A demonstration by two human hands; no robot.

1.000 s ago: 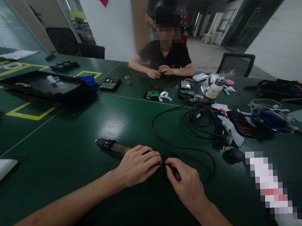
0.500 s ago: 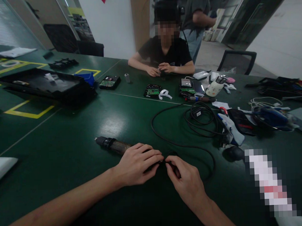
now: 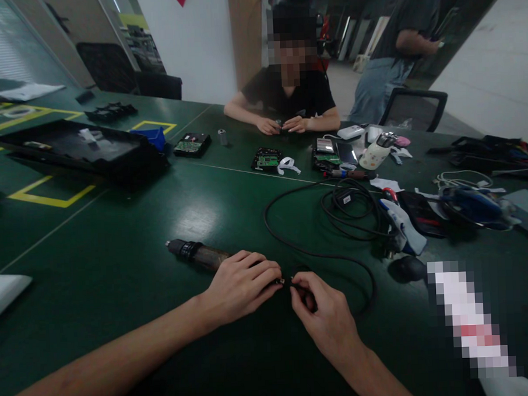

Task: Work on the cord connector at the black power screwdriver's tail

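An electric screwdriver point(image 3: 205, 256) lies on the green table with its bit end toward the left. My left hand point(image 3: 239, 285) is wrapped over its rear part, and a small metal connector point(image 3: 282, 281) shows at that end beside my fingertips. Between thumb and fingers, my right hand point(image 3: 325, 309) pinches the end of a black cable, its plug mostly covered by the fingers. A narrow gap separates the plug from the screwdriver's end. The black cable point(image 3: 375, 283) loops from behind my right hand to a coil farther back.
Across the table a person point(image 3: 288, 97) handles a small object. Circuit-board devices point(image 3: 269, 159) sit between us. A black tray point(image 3: 82, 147) stands left. At right are a patterned cup point(image 3: 374, 152), a glove point(image 3: 404, 226) and a blue tool point(image 3: 474, 206). Another person stands behind.
My fingers and the two connector ends have come slightly apart, so the metal connector shows more clearly. The standing person behind has moved right. The seated person's hands have shifted a little.
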